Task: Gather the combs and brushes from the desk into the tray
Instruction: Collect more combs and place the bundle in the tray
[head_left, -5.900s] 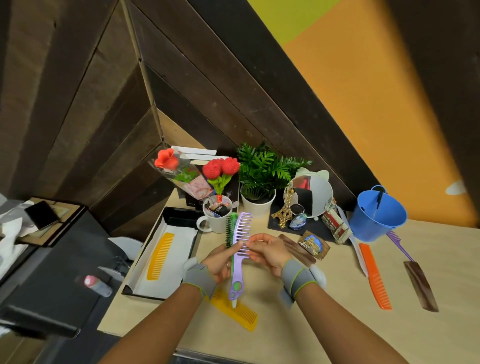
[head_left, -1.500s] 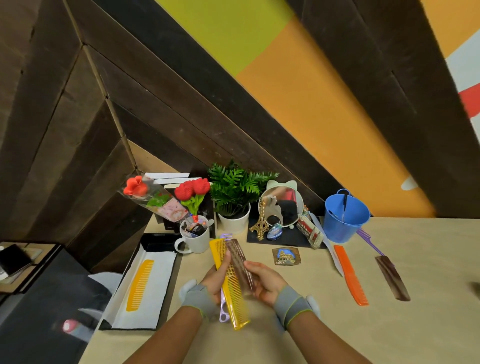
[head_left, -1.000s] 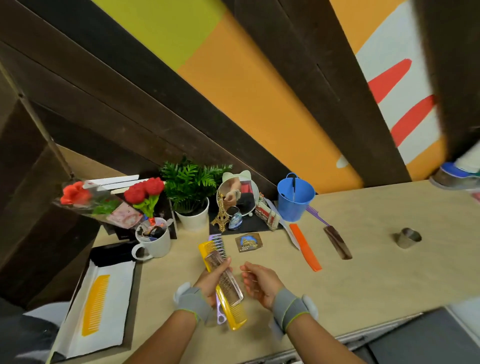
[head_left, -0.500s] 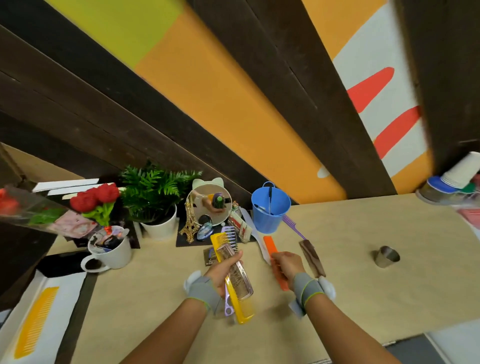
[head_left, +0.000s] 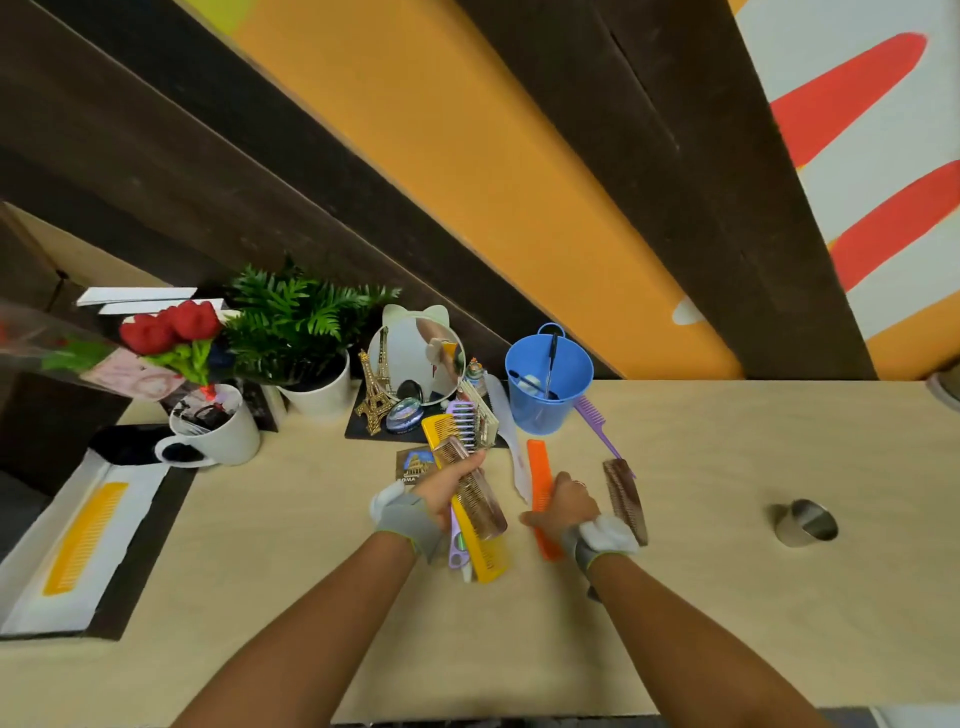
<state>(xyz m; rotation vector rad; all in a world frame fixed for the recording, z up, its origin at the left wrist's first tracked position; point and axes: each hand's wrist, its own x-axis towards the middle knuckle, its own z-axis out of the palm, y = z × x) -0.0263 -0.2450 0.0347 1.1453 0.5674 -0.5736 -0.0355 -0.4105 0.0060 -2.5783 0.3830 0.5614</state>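
On the pale wooden desk (head_left: 727, 597), seen from above by a head-worn camera, two bare forearms with grey wristbands reach forward. The left hand (head_left: 449, 491) is closed around a bundle of combs held above the desk: a yellow comb (head_left: 480, 551), a translucent brown comb (head_left: 475, 493) on top of it, and a lilac wide-tooth comb (head_left: 464, 415) whose teeth show behind them. The right hand (head_left: 569, 506) has come down onto the orange comb (head_left: 540, 473), its fingers curled over the comb's middle; half a second ago it was only arriving there. The orange comb lies flat on the desk, just beside a white comb (head_left: 511, 441) on its left. To its right lie a dark brown comb (head_left: 626, 499) and a purple tail comb (head_left: 597, 426), their ends overlapping, near a blue bucket (head_left: 548, 384). At the far left edge of the desk the tray (head_left: 140, 545), black with a white liner, holds one yellow-orange comb (head_left: 85, 535), as in the earlier frames. A white mug (head_left: 221, 436), a potted fern (head_left: 306, 332), a round mirror (head_left: 415, 358) and a small metal cup (head_left: 805, 522) also stand on the desk. The view has swung right since the earliest frame, pushing the tray towards the picture's edge.
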